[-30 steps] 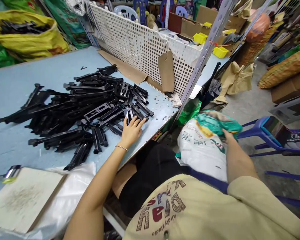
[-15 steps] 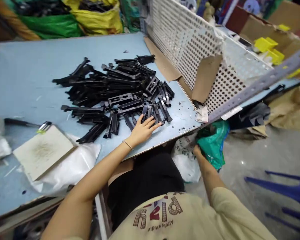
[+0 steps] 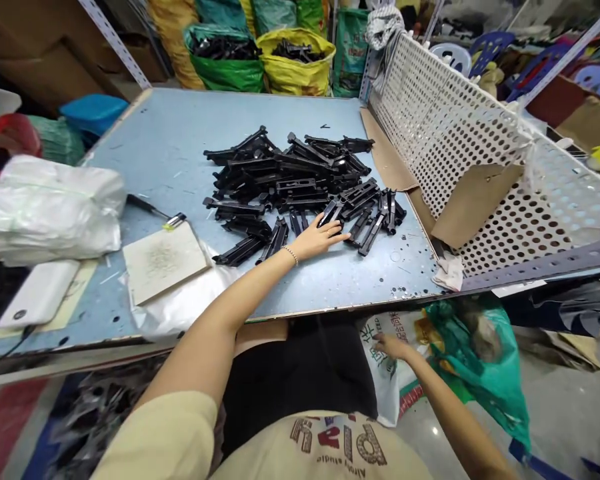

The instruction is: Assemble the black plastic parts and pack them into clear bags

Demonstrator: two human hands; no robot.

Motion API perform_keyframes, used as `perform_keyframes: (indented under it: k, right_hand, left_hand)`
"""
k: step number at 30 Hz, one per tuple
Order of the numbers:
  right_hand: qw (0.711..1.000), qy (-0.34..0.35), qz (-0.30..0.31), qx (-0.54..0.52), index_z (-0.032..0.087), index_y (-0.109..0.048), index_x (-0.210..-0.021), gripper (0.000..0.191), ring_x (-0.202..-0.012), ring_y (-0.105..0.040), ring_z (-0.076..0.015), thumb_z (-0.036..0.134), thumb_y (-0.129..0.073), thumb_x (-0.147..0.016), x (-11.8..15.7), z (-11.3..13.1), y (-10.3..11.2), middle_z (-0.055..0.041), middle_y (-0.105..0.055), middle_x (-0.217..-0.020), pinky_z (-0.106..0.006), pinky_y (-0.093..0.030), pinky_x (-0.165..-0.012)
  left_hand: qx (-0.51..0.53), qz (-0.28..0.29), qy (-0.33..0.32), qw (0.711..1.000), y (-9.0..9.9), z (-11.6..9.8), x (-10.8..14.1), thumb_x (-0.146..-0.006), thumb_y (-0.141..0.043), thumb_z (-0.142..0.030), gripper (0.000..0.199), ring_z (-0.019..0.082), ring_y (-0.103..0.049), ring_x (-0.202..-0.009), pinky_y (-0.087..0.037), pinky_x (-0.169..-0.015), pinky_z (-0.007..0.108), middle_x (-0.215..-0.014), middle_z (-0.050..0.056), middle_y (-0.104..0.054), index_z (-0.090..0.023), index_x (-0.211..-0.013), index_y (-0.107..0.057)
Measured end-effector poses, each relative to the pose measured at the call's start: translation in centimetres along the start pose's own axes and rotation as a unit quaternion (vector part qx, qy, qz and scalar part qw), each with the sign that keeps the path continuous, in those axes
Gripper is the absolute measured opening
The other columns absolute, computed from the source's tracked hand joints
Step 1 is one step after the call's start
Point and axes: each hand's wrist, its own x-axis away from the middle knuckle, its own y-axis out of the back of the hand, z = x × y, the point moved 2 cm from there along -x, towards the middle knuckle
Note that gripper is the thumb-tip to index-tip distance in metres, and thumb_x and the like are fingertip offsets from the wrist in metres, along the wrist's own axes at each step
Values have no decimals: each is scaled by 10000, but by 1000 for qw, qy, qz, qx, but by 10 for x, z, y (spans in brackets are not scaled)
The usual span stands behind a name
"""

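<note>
While the pile (image 3: 275, 170) of black parts sprawls across the blue counter (image 3: 125, 150), the person's left hand (image 3: 314, 241) lies palm down at the pile's near right side, with a bracelet (image 3: 290, 254) at the wrist. That grip is loose and spread, the fingers nearly straight, the tips resting on a black part (image 3: 329, 212) rather than closed round it.

The right hand (image 3: 394, 347) is off the counter, lower than the pile and toward its near right, against the printed white face of a sack (image 3: 386, 393) that is green on its far side. Its fingers are partly bent; whether that grip has hold of the sack, one cannot tell.

To the pile's near left, a pale board (image 3: 163, 267) lies on a white bag (image 3: 190, 305), a black-handled tool (image 3: 147, 205) reaching its far edge. Farther left of the pile sit a white bundle (image 3: 55, 207) and a white device (image 3: 39, 293). A perforated panel (image 3: 430, 107) stands to the pile's right, a piece of cardboard (image 3: 470, 207) leaning on it. Behind the pile, past the counter, a green sack (image 3: 230, 75) and a yellow sack (image 3: 297, 77) hold more black pieces.
</note>
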Motion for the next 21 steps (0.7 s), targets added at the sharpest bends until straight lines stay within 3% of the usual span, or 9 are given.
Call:
perform_keyframes:
  k: [2,5,9,12,15,16,18,21]
  right_hand:
    - [999,-23,26,3,163,-767,-1075,263,-1028,-753,-315,361,-677,-928,11,9,8,-138,-787,-1107,-430,-600,-933]
    - [994,14,75,-84,169,-731,-1241,445,-1057,-756,-285,477,-596,-951,26,41,26,-130,-783,-1178,-399,-616,-893]
    - [966,71,118,-218,176,-716,-1260,562,-966,-767,-246,603,-662,-899,23,108,49,-115,-800,-1051,-370,-617,-822]
    - [965,112,63,-228,183,-704,-1237,548,-908,-768,-228,609,-662,-896,-9,171,55,-120,-792,-1078,-341,-603,-763]
    - [982,120,-55,-138,190,-694,-1129,458,-818,-761,-214,589,-517,-989,-55,242,50,-99,-784,-1005,-336,-579,-757]
    - [987,106,-86,-80,199,-687,-1093,436,-807,-761,-215,573,-474,-1021,-72,266,46,-89,-785,-982,-349,-570,-809]
    - [988,70,-132,39,198,-667,-1084,463,-965,-762,-281,611,-465,-1028,-104,309,40,-118,-788,-991,-396,-539,-922]
    - [982,38,-161,88,154,-627,-1110,496,-1160,-704,-375,627,-589,-964,-142,347,37,-211,-761,-1130,-438,-515,-972]
  left_hand:
    - [-7,14,18,1000,3,13,-5,-991,-489,-83,652,252,-396,-1566,-134,-1313,609,-1577,105,-562,-314,-1598,-432]
    - [-9,24,79,997,12,14,-2,-1022,-419,-98,625,285,-335,-1595,-140,-1294,667,-1638,101,-486,-327,-1603,-423]
    - [13,-4,146,989,24,-26,41,-981,-569,-184,624,335,-385,-1556,-200,-1274,695,-1624,131,-495,-284,-1586,-454]
    - [21,-106,240,965,32,-62,103,-975,-592,-234,435,326,-515,-1429,-303,-1263,621,-1440,155,-639,-215,-1407,-642]
    - [7,-206,400,893,33,-74,169,-970,-562,-224,350,361,-528,-1381,-416,-1191,584,-1384,216,-636,-141,-1277,-710]
    - [0,-219,436,873,31,-71,185,-974,-542,-221,371,380,-504,-1406,-412,-1190,598,-1413,235,-614,-120,-1295,-699]
    - [-9,-214,477,853,26,-57,206,-989,-489,-213,438,409,-455,-1463,-360,-1214,650,-1489,259,-569,-89,-1378,-647]
    - [17,-168,482,860,18,-14,211,-994,-384,-147,502,394,-506,-1445,-394,-1188,652,-1519,266,-565,-88,-1439,-608]
